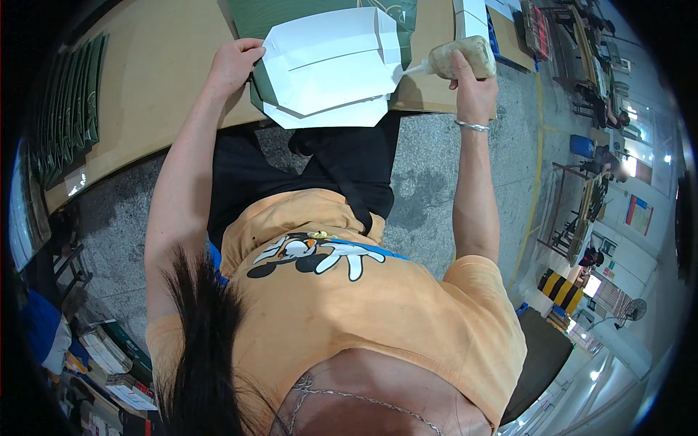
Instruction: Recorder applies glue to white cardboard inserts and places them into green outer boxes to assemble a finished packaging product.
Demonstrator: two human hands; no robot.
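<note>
A white folded paper sheet (331, 69) lies flat on a tan worktable (160, 73), over a dark green sheet (258, 80). My left hand (234, 64) presses on the paper's left edge with fingers curled on it. My right hand (469, 73) grips a squeeze bottle of pale glue (465, 54). The bottle's white nozzle (413, 69) touches the paper's right edge. A silver bangle sits on my right wrist.
A row of dark green folded pieces (69, 109) stands along the table's left side. White boxes (471, 18) lie at the table's far right. The floor is grey concrete with a yellow line (536, 160). Stacks of books (109, 356) sit at lower left. Other people work at benches far right.
</note>
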